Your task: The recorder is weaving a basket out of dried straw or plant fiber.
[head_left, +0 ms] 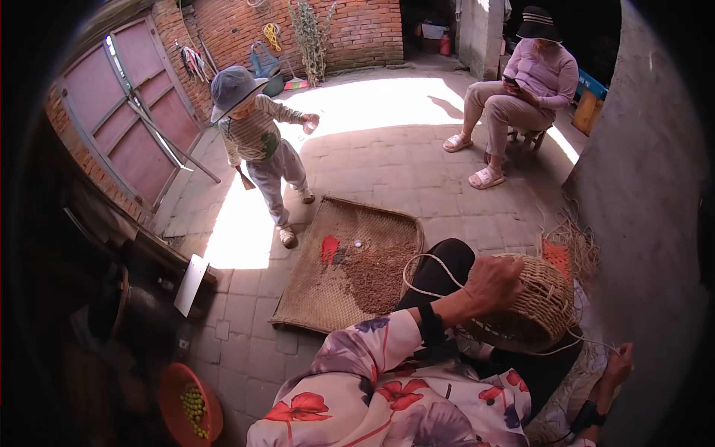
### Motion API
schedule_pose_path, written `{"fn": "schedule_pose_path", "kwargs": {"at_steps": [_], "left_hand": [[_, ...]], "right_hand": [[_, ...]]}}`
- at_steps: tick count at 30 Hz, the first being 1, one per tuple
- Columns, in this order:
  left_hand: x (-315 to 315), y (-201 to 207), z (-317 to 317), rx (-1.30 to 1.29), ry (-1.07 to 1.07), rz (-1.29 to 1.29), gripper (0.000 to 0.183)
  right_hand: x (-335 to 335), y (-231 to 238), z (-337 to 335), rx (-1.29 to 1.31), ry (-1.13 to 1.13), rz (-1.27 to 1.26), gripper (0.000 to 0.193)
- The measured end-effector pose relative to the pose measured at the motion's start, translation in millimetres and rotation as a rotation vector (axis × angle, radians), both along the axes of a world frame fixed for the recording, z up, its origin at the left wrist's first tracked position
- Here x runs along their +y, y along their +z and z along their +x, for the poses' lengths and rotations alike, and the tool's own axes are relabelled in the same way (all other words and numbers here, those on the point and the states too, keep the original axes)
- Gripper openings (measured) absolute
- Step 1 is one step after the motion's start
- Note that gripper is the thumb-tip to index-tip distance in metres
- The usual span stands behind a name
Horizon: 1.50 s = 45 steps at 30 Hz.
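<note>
A round basket of coiled tan cord (550,298) lies tilted on its side across my lap. My left hand (494,284) is closed at its near left edge, the fingers curled, and the fingertips are partly hidden. A loop of pale cord (407,277) swings out to the left of this hand, over my dark-trousered knee. Low on the right, my right hand (620,363) pinches a length of the same cord, which runs back to the basket's lower side. The basket's opening is mostly hidden.
A flat woven tray (302,287) with brown kernels lies before my knees. Beside it walks a small person in a hat (261,141). Another person (540,74) sits back right with a phone. Loose cord (585,249) heaps by the right wall; an orange basin (167,402) holds green fruit.
</note>
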<state>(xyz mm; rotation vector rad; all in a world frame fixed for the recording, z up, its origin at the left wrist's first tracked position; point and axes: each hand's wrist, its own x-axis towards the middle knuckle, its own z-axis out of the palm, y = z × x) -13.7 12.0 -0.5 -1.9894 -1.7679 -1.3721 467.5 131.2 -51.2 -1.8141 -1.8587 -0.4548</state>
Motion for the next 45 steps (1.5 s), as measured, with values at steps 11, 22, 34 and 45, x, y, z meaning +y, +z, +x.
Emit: {"fn": "schedule_pose_path", "kwargs": {"at_steps": [11, 22, 34, 45], "left_hand": [[-194.5, -88.9, -334.0, 0.103, 1.151, -0.774, 0.022], [-7.7, 9.4, 6.5, 0.114, -0.216, -0.051, 0.017], [4.1, -1.7, 28.2, -0.029, -0.141, -0.004, 0.011], [-131.4, -88.9, -245.8, 0.121, 0.84, -0.426, 0.019]], "right_hand": [[-36.1, -18.4, -63.3, -0.021, 0.145, -0.106, 0.011], [-57.7, -1.4, -153.5, 0.377, 0.453, -0.052, 0.007], [-50.9, -28.8, -154.9, 0.257, 0.452, 0.003, 0.009], [-76.5, -2.9, -155.1, 0.211, 0.431, 0.004, 0.008]]}}
